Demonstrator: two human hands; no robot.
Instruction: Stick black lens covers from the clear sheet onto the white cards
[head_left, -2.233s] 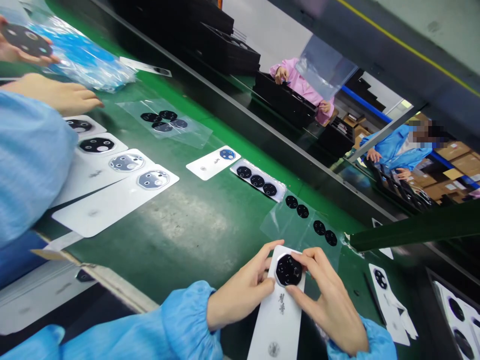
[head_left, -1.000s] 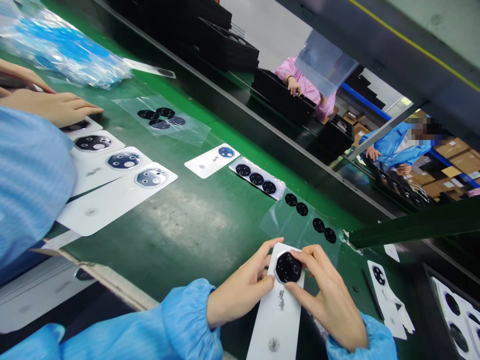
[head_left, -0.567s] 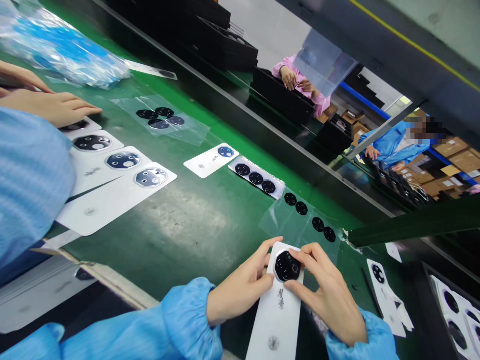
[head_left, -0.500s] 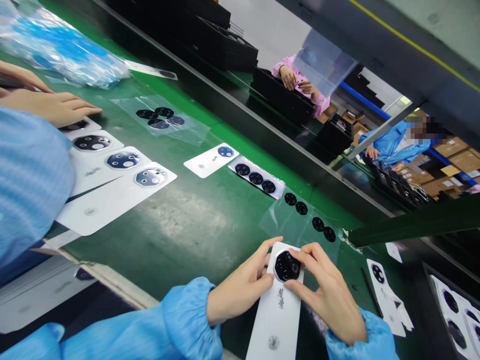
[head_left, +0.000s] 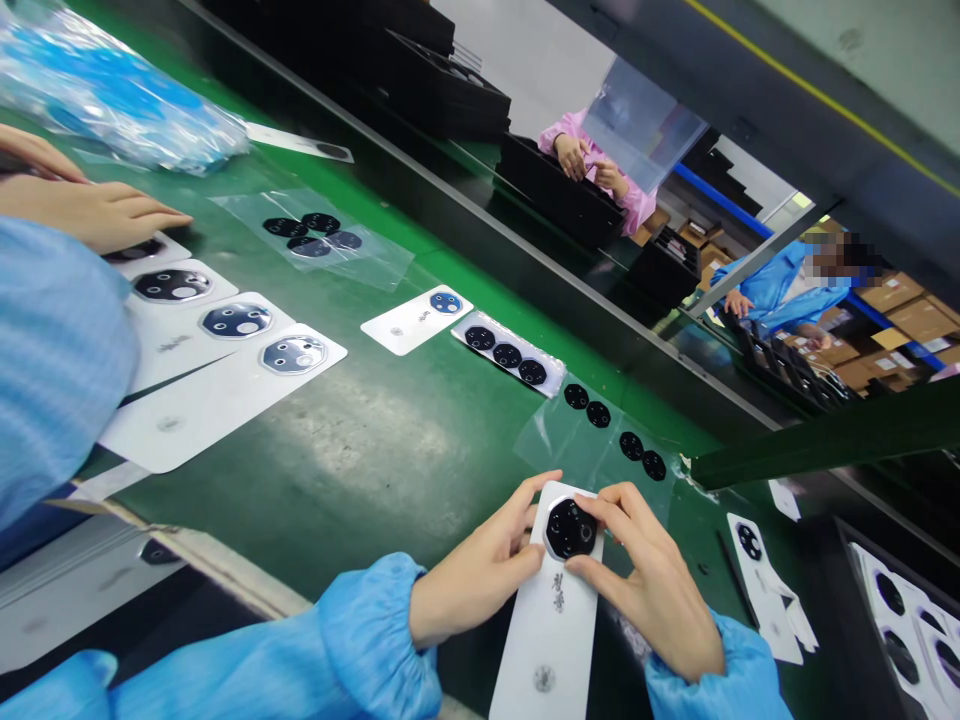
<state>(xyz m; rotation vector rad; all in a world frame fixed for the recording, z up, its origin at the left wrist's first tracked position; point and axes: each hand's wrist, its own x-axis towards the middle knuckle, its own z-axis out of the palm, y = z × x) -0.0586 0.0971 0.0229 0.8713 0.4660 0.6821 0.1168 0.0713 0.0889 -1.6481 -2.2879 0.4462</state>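
Observation:
A long white panel (head_left: 551, 640) with dark markings lies under my hands at the bottom centre. Near its top end sits a black octagonal disc (head_left: 571, 528). My left hand (head_left: 484, 565) grips the panel's left edge, thumb on top and fingers at the side. My right hand (head_left: 649, 580) holds the disc between thumb and index finger, at its right side. Beyond the panel, a clear film (head_left: 607, 440) carries several black discs, and a white strip (head_left: 510, 355) bears three more.
At the left, a co-worker's hand (head_left: 97, 210) rests by several white panels (head_left: 217, 400). Behind are a clear bag with blue contents (head_left: 127, 95) and another film with discs (head_left: 311, 235). A green bar (head_left: 825, 440) and a black tray (head_left: 847, 590) stand at the right.
The whole view has shifted slightly, so things appear a little further left. My hands keep the same hold on the panel and disc.

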